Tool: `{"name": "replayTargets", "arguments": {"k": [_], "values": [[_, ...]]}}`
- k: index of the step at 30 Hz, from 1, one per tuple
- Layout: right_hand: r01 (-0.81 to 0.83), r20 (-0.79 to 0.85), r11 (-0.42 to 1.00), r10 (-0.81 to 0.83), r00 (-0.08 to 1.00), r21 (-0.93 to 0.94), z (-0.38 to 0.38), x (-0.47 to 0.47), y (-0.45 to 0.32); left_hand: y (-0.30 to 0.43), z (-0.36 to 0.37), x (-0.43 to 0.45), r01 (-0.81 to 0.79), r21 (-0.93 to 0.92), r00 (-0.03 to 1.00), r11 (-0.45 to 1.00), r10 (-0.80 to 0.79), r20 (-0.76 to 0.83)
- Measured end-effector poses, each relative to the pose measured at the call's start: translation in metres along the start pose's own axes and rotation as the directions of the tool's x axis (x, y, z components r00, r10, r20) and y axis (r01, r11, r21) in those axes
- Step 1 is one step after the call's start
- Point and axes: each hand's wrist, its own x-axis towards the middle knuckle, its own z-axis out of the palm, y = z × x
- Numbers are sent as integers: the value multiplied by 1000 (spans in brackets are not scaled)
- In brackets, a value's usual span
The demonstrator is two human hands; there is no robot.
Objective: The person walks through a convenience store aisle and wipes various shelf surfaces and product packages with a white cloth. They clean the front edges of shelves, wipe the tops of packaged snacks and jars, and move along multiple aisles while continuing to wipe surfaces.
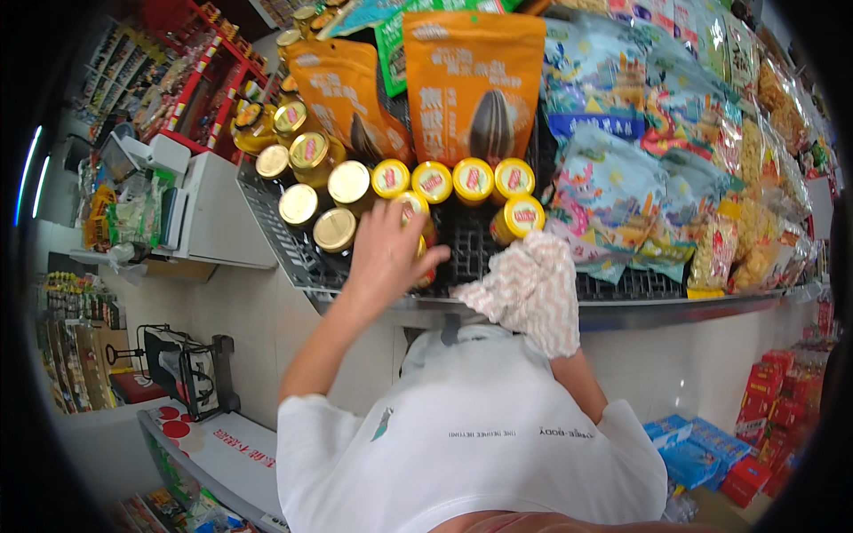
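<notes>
My left hand [393, 246] reaches over several jars with yellow lids, its fingertips on a yellow lid [409, 204] in the second row; whether it grips a jar is unclear. Gold-lidded jars [334, 230] stand just left of it. My right hand is mostly hidden under a crumpled white and pink wavy-patterned cloth [536, 286], which it holds at the front edge of the display. One yellow-lidded jar [524, 215] stands right beside the cloth. More yellow-lidded jars [472, 180] form a row in front of an orange sunflower seed pouch [473, 86].
The black plastic grid display [466, 240] has a raised front rim. Light blue snack bags [606, 193] crowd its right side, beside clear bags of snacks [760, 246]. A white cabinet [223, 206] stands at left. Red boxes [766, 400] and blue boxes [700, 450] lie at lower right.
</notes>
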Motion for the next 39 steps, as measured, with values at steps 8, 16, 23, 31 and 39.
{"name": "replayTargets", "arguments": {"k": [8,16,23,31,39], "values": [[-167,-222,955,112,968,-246,57,8,23,9,9,-44,52,-188,996,981,-64,-58],[492,541,-348,-54,839,-798,39,13,35,53,-34,-50,-160,-324,985,932,129,-115],[385,330,221,-249,910,-896,73,3,12,50,-49,-38,-306,-566,940,766,148,-307],[479,564,-356,-188,804,-802,49,-6,13,6,-32,-14,380,-844,924,378,-114,364],[398,532,-441,-237,813,-804,32,-15,0,-6,-36,24,253,-819,962,515,-44,269]]}}
